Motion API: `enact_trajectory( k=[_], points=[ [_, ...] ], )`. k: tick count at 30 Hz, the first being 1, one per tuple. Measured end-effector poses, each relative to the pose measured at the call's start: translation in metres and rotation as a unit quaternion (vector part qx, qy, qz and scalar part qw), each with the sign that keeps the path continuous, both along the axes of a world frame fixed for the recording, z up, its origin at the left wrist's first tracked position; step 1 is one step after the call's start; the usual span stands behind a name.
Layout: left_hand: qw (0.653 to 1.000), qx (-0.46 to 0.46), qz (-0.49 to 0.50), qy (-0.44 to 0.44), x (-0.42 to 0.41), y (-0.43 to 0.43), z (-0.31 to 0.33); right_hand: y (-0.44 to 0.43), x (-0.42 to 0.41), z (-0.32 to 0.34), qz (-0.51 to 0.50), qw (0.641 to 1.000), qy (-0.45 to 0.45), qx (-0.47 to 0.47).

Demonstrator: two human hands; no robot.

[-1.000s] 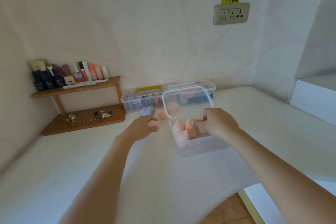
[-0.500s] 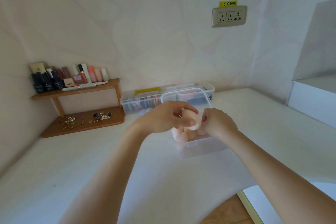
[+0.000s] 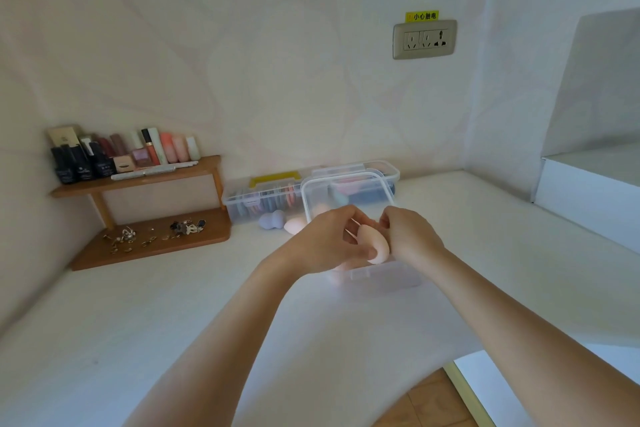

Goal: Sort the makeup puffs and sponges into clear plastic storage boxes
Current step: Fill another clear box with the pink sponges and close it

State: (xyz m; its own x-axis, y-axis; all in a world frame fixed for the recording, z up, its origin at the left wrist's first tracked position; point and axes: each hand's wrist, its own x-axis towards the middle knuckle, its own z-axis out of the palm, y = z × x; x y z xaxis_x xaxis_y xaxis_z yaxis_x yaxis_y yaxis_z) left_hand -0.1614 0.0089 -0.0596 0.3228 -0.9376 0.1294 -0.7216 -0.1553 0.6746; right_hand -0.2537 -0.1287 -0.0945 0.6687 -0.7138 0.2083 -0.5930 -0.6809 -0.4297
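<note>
Left hand (image 3: pixel 325 243) grips peach sponge (image 3: pixel 375 244) between thumb and fingers, just above the open box (image 3: pixel 381 276); lid (image 3: pixel 346 191) stands raised behind. Right hand (image 3: pixel 412 236) is curled beside that sponge at the box rim; what it holds cannot be told. Purple sponge (image 3: pixel 272 220) and pink sponge (image 3: pixel 294 225) lie side by side on the counter (image 3: pixel 173 305), left of the box.

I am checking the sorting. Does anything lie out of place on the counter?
A purple sponge and a pink sponge lie loose on the counter beside the long clear box, outside any box. Nothing looks spilled or damaged.
</note>
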Motion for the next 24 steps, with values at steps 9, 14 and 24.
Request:
enact_trajectory(
  k=[9, 14, 24],
  points=[
    [0.994, 0.056, -0.005, -0.089, 0.007, -0.004, -0.021, 0.009, 0.002, 0.001, -0.01, 1.0, -0.013, 0.008],
    [0.992, 0.061, 0.045, -0.104, 0.003, -0.011, -0.024, 0.0, -0.004, 0.008, 0.056, 0.992, 0.009, 0.111],
    [0.967, 0.151, 0.054, -0.197, 0.002, -0.027, -0.022, -0.004, -0.006, 0.008, 0.132, 0.981, 0.042, 0.137]
  ],
)
